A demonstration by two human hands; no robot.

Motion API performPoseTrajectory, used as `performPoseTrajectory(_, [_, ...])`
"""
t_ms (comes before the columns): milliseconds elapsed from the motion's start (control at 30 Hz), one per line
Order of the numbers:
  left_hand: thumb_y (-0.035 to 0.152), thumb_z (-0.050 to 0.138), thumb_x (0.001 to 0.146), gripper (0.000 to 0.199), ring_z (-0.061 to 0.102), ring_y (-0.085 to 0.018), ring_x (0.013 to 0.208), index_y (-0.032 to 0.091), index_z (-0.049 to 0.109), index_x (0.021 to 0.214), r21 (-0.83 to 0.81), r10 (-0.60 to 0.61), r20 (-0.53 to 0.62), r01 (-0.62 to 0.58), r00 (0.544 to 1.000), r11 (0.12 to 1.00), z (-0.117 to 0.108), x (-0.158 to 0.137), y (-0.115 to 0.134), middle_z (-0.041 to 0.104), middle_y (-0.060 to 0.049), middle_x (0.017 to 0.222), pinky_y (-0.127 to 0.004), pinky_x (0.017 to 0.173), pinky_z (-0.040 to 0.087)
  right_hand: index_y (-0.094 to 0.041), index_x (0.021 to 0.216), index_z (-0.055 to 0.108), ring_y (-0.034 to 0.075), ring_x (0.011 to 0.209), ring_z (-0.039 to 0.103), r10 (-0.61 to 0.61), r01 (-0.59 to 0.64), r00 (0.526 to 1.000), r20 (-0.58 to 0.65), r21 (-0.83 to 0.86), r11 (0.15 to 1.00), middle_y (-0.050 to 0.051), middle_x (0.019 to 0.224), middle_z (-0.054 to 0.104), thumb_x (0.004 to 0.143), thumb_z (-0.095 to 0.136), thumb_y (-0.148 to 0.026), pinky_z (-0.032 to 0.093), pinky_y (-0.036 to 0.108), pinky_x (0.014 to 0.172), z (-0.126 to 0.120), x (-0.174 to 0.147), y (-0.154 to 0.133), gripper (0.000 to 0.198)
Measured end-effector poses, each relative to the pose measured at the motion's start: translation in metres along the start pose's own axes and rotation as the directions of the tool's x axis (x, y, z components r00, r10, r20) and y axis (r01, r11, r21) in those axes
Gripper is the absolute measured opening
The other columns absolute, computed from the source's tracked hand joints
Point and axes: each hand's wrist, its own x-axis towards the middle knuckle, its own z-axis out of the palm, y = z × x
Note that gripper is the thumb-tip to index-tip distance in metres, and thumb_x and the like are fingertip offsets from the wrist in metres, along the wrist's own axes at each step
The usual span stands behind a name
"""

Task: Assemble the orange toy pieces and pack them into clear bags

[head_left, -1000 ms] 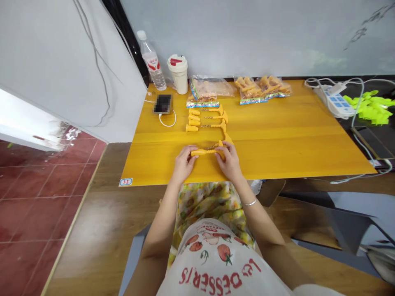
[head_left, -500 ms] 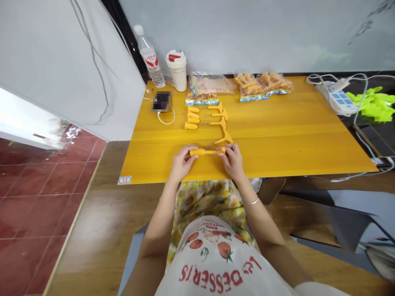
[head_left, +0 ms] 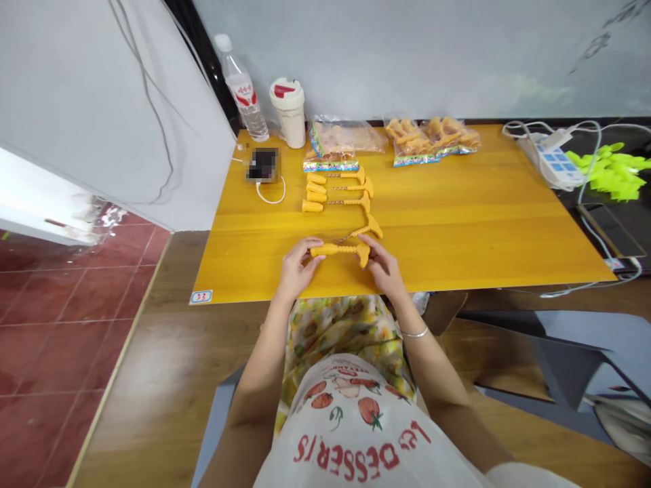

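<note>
A yellow corkscrew (head_left: 348, 249) with a hooked T-shaped handle lies crosswise just above the table's front part, between my hands. My left hand (head_left: 299, 266) pinches its left end, the smooth yellow sleeve that covers the metal spiral. At the other end, my right hand (head_left: 381, 266) has its fingers closed at the handle, whose hook points toward me. Right behind it, another corkscrew (head_left: 370, 228) lies slanted with its metal spiral bare. Farther back are three corkscrews (head_left: 356, 202) with bare spirals, in a column. Left of them rest several loose yellow sleeves (head_left: 312, 206).
Clear bags of yellow pieces (head_left: 414, 146) line the back of the yellow table (head_left: 468, 237). A water bottle (head_left: 247, 95), a white cup (head_left: 289, 115) and a cabled device (head_left: 263, 165) stand back left. At right are a power strip (head_left: 557, 163) and bright green pieces (head_left: 610, 173).
The handle of the held corkscrew has turned, so its hook shows flat and points toward me. My right fingers have shifted around it. My left hand keeps its grip on the sleeve.
</note>
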Motion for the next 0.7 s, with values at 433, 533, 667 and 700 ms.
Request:
performPoseTrajectory(433, [0.037,0.064,0.091,0.022,0.064,-0.020,0.114,0.022,0.066,0.106,0.053,0.092,-0.008,-0.091,0.996,0.994,0.000,-0.004,-0.003,0.067,-0.011,0.120,-0.032,0.089,0.055,-0.019,0.056,0.056,0.011,0.046,0.037,0.206,-0.216,0.975,-0.087,-0.118,0.969,-0.004,0.047,0.035,0.093,0.040,-0.068,0.029,0.026,0.049,0.002,0.005,-0.004,0.064])
performPoseTrajectory(533, [0.038,0.064,0.091,0.023,0.064,-0.020,0.114,0.022,0.066,0.107,0.040,0.075,-0.013,-0.075,0.997,0.996,0.001,-0.003,-0.002,0.067,-0.011,0.119,-0.032,0.087,0.056,-0.018,0.089,0.070,0.015,0.052,0.047,0.148,-0.175,0.965,-0.215,-0.113,0.978,0.000,0.056,0.051,0.100,0.029,-0.058,0.040,0.028,0.053,0.003,0.006,0.000,0.058])
performPoseTrajectory(667, [0.041,0.064,0.090,0.025,0.065,-0.020,0.112,0.021,0.065,0.107,0.036,0.037,-0.014,-0.037,0.999,0.999,0.001,-0.002,-0.001,0.067,-0.012,0.119,-0.031,0.087,0.056,-0.024,0.136,0.055,0.020,0.085,0.062,-0.115,0.067,0.983,-0.143,-0.303,0.951,0.010,0.104,0.065,0.098,0.036,-0.035,0.052,0.035,0.078,0.003,0.010,0.008,0.045])
performPoseTrajectory(700, [0.041,0.064,0.090,0.025,0.065,-0.020,0.112,0.021,0.065,0.107,0.027,0.034,-0.013,-0.034,0.999,0.999,0.001,-0.002,-0.001,0.067,-0.012,0.119,-0.031,0.087,0.056,-0.026,0.134,0.058,0.022,0.097,0.061,-0.168,0.122,0.981,-0.100,-0.362,0.924,0.011,0.113,0.064,0.097,0.039,-0.032,0.052,0.038,0.085,0.003,0.011,0.009,0.042])
